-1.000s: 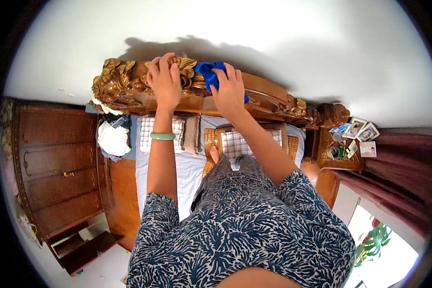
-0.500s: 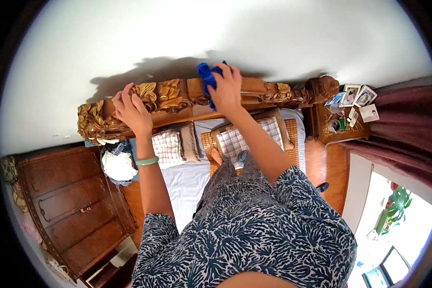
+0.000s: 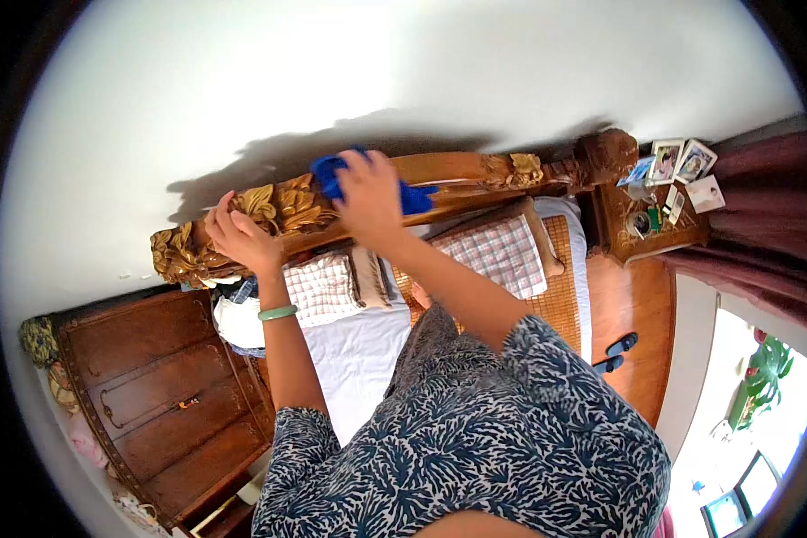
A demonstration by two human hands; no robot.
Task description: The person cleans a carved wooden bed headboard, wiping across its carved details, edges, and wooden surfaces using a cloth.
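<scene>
A carved wooden headboard point(image 3: 439, 170) with gold leaf ornaments runs across the view against the wall. My right hand point(image 3: 370, 204) presses a blue cloth point(image 3: 414, 198) onto its top, just right of the gold leaves. The fingers are closed on the cloth, and its ends stick out on both sides of the hand. Farther left, my left hand point(image 3: 242, 240), with a green bangle point(image 3: 278, 313) on the wrist, holds the headboard's carved edge with bent fingers. The undersides of those fingers are partly hidden.
Below is the bed with a white sheet point(image 3: 350, 363), a woven mat point(image 3: 560, 291) and checked pillows point(image 3: 498, 255); I stand on it. A nightstand point(image 3: 623, 229) with photo frames point(image 3: 666, 161) is at right. A wooden cabinet point(image 3: 161, 386) stands left. Slippers point(image 3: 620, 344) lie on the floor.
My right hand has moved left along the headboard with the blue cloth, which now spreads more to the right of the hand. My left hand stays at the carved edge. The view has shifted slightly.
</scene>
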